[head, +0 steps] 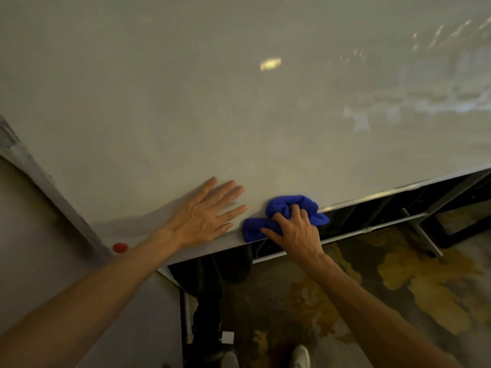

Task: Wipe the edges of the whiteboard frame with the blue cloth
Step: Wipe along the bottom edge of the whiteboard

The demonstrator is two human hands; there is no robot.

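Note:
A large whiteboard [186, 107] fills the upper view, and its grey metal frame [372, 196] runs along the bottom edge and up the left side. My right hand [295, 232] grips a bunched blue cloth [287, 208] pressed against the bottom frame edge near the middle. My left hand [207, 213] lies flat on the board surface just left of the cloth, fingers spread, holding nothing.
A small red magnet [120, 247] sticks near the board's lower left corner. Below the board run a metal stand bar [385, 224] and dark legs. The floor [398, 288] is mottled yellow and dark; my white shoes [300, 355] show at the bottom.

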